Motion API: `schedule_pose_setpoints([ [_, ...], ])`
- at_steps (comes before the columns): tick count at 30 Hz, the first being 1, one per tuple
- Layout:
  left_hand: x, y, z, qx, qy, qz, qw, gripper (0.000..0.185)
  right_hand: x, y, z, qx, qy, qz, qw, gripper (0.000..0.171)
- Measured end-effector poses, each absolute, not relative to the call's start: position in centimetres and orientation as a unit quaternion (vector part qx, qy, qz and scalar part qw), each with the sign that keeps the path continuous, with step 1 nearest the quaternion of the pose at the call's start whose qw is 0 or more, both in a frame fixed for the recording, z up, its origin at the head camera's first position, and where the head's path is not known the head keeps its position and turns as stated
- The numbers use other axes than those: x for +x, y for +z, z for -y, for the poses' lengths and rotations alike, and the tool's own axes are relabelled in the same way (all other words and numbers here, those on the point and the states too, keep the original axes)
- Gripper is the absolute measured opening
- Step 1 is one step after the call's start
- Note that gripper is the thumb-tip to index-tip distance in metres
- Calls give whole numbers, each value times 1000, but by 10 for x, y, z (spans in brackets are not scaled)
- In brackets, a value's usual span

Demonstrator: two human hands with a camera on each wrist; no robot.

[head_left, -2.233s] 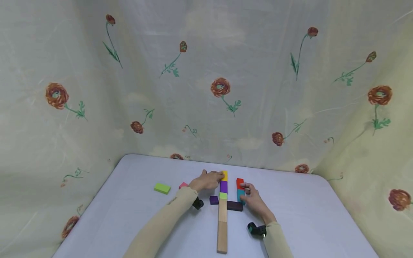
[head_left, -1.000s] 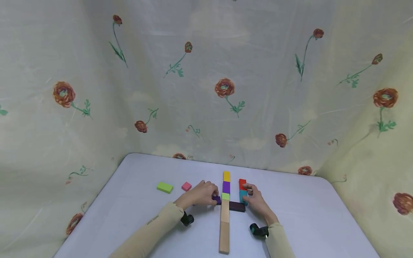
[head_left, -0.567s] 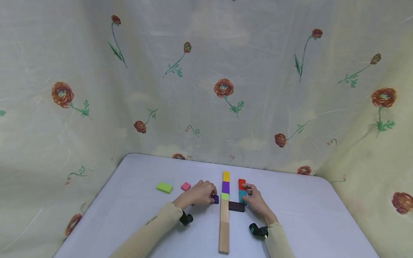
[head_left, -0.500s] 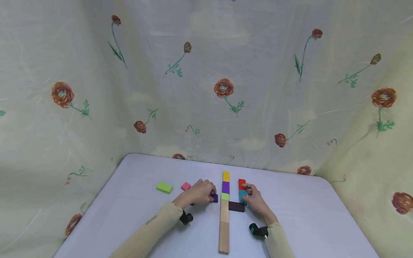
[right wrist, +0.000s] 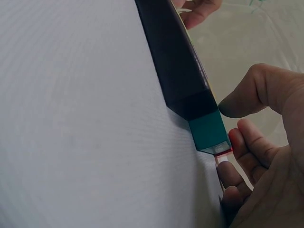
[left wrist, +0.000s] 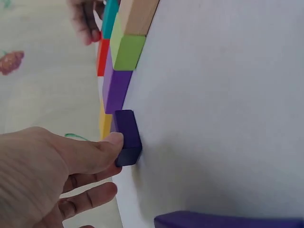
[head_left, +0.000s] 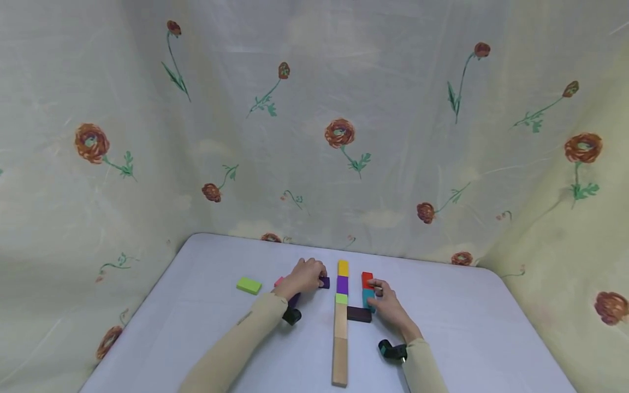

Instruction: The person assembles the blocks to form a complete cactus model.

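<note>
A line of blocks runs down the table: yellow (head_left: 342,267), purple (head_left: 342,285), light green (head_left: 341,298), then two long wooden ones (head_left: 339,338). My left hand (head_left: 310,275) pinches a small dark purple cube (head_left: 325,282) just left of the purple block. In the left wrist view the thumb (left wrist: 102,147) lies on the cube (left wrist: 127,137). My right hand (head_left: 382,297) has curled fingers against the red block (head_left: 366,279) and the teal block (head_left: 367,298). A dark brown block (head_left: 359,314) lies in front of them. The right wrist view shows the thumb (right wrist: 247,95) by the teal block (right wrist: 208,130).
A lime-green flat block (head_left: 248,285) and a pink block (head_left: 279,281) lie to the left. Another purple block (head_left: 294,299) sits under my left wrist. Flowered cloth walls in the white table (head_left: 467,327) on three sides.
My left hand has carried the small dark purple cube from beside the light green block farther away, to beside the purple block. The right hand has stayed put.
</note>
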State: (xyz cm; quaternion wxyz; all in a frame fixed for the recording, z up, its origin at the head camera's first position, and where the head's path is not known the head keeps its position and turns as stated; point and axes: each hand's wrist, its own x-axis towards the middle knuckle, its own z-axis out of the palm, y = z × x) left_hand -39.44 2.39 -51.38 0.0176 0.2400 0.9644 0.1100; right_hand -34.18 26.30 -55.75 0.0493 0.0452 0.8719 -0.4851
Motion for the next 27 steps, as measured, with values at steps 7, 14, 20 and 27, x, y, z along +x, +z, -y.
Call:
schedule_pose_setpoints([
  [7, -398, -515, -24, 238, 114, -964, 15, 20, -340, -556, -261, 49, -487, -870, 54, 50],
  [14, -388, -518, -21, 257, 52, -964, -44, 24, -341, -555, -263, 41, -485, -872, 54, 50],
  [20, -359, -525, -22, 268, 2, -956, -117, 23, -339, -557, -262, 41, -490, -869, 57, 49],
  [27, -340, -533, -26, 247, -26, -961, -125, 29, -341, -555, -262, 42, -487, -871, 54, 49],
])
